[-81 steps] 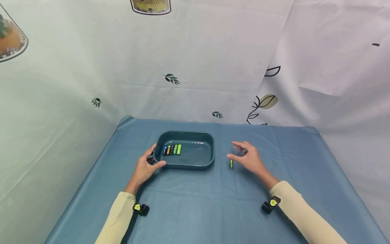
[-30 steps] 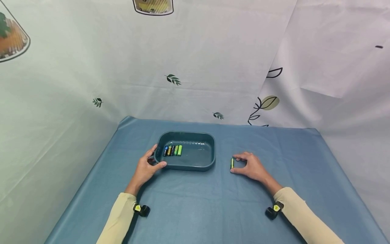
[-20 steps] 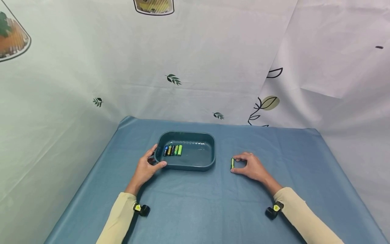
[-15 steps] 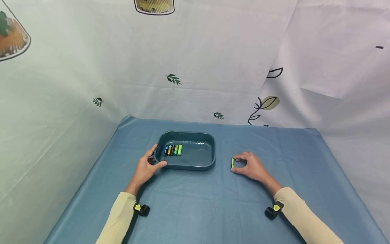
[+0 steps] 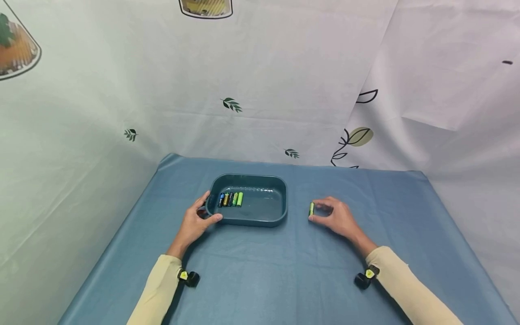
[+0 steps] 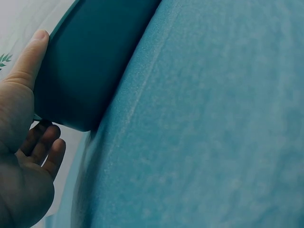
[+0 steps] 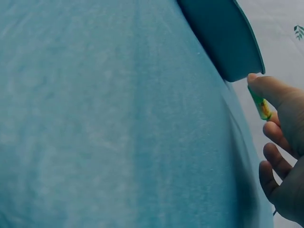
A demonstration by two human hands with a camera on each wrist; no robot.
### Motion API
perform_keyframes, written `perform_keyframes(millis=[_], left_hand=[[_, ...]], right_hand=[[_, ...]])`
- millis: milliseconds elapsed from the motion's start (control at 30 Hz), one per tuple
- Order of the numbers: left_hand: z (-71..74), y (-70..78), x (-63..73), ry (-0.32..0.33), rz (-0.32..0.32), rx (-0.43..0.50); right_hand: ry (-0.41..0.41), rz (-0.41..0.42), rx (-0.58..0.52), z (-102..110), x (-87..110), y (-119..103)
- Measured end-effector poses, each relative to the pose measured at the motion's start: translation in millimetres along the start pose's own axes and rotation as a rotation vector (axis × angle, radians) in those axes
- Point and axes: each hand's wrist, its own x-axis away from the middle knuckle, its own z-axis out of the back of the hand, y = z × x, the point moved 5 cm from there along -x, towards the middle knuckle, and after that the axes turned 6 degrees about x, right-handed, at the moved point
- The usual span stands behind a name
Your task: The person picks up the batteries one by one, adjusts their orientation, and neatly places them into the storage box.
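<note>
On the table sits a dark teal rectangular dish [image 5: 266, 208]. My left hand [image 5: 193, 226] holds its left end, thumb along the front rim and fingers round the side. In the left wrist view that thumb lies against the dish wall [image 6: 80, 71], with the lower fingers curled below the end. Several batteries [image 5: 230, 200] lie side by side at the left inside the dish. To the right of the dish, my right hand [image 5: 340, 220] pinches a green battery [image 5: 311, 209] lengthwise between thumb and fingertip. The right wrist view shows the battery [image 7: 260, 105] off the table, its remaining fingers loosely bent.
A blue cloth [image 5: 260, 280] covers the table. White printed fabric [image 5: 260, 67] hangs behind it and along both sides. Each wrist carries a small black camera [image 5: 191, 278].
My right hand has come down to the green battery, pinched it by its ends and raised it slightly away from its spot. The left hand keeps its hold on the dish.
</note>
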Motion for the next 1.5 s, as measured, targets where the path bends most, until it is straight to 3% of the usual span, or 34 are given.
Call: perform_keyframes(millis=[300,767,1500], left_hand=[[0.6,-2.1,0.6,-0.011,-0.002,-0.003],[-0.2,-2.1,-0.4,-0.01,0.013,0.006],[0.6,-0.8,-1.2,-0.009,-0.012,0.008]], right_hand=[[0.047,-0.017,-0.007,10.4,-9.9,-10.3],[0.046,0.043,-0.006,23.6,-30.4,-37.3],[0.006,0.075,-0.06,-0.4,-76.0,-74.1]])
